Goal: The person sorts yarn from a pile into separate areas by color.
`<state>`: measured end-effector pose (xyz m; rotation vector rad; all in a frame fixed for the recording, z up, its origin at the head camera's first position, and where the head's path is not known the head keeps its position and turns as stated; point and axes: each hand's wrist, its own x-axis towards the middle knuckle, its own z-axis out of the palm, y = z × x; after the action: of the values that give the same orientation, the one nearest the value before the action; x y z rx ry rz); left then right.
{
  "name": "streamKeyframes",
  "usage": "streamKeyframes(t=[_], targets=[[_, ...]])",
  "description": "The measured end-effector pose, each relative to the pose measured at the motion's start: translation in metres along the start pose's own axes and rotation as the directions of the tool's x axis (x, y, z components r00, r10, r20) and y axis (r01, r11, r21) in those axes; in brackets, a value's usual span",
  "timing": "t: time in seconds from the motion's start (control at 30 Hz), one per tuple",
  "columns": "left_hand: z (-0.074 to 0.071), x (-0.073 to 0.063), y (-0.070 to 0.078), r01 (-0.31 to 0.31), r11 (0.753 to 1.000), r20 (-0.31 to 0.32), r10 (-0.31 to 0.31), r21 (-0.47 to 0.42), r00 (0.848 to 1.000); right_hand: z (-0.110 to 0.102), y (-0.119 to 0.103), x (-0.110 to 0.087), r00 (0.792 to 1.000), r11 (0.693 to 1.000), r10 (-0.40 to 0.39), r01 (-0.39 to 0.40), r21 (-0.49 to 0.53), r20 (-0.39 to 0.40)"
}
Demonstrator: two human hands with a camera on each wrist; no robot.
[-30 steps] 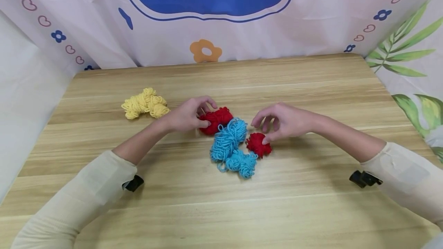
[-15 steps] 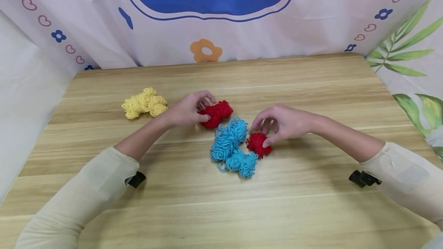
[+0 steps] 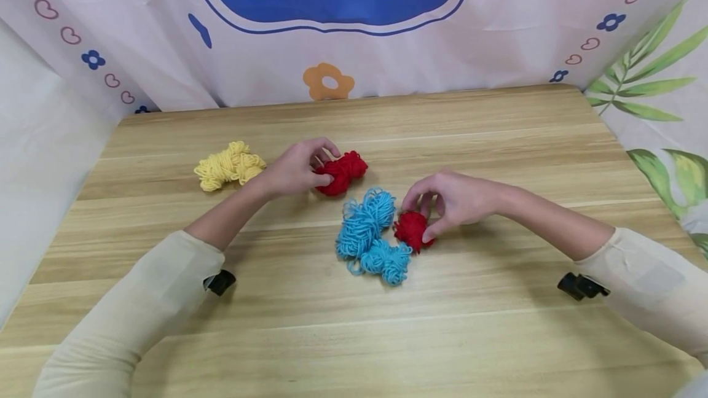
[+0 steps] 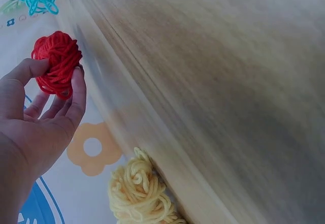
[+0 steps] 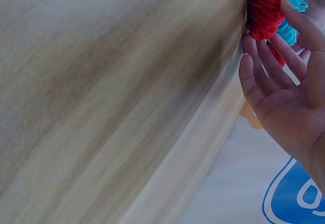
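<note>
In the head view, my left hand [image 3: 295,167] pinches a red yarn bundle [image 3: 345,172] between thumb and fingers, left of the middle. The left wrist view shows the thumb across one side of this red yarn [image 4: 60,64], fingers behind it. My right hand [image 3: 456,198] curls over a smaller red yarn bundle [image 3: 411,230], its thumb on the right side and fingers at the far side. In the right wrist view, thumb and fingertips meet the edges of that red yarn [image 5: 266,11]. Two blue yarn bundles, a larger one [image 3: 366,221] and a smaller one [image 3: 387,261], lie between the hands.
A yellow yarn bundle [image 3: 228,166] lies on the wooden table [image 3: 354,330] left of my left hand, partly behind the wrist. A printed cloth [image 3: 249,72] hangs along the table's back edge. Black clips [image 3: 583,286] are fixed at both sleeves.
My left hand has drawn the red yarn away from the blue bundles, toward the back and slightly left. The right-hand fingers have closed in around the smaller red yarn, which stays in place.
</note>
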<state>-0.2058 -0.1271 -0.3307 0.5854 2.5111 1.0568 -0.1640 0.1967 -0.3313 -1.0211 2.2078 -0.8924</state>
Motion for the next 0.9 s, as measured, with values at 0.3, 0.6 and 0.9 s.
streamKeyframes(t=[0.3, 0.6, 0.9], targets=[[-0.001, 0.004, -0.002, 0.002, 1.0, -0.02, -0.002, -0.028, 1.0, 0.003, 0.001, 0.001, 1.0, 1.0, -0.004, 0.004, 0.011, 0.014], [-0.003, 0.01, -0.003, 0.021, 0.999, -0.04, -0.022, -0.031, 0.999, 0.005, 0.001, 0.003, 0.999, 1.0, -0.004, 0.004, 0.009, 0.033], [-0.005, 0.013, -0.001, 0.033, 0.999, -0.05, -0.035, -0.042, 0.998, 0.008, 0.004, 0.005, 0.999, 1.0, -0.026, 0.026, 0.012, 0.031]])
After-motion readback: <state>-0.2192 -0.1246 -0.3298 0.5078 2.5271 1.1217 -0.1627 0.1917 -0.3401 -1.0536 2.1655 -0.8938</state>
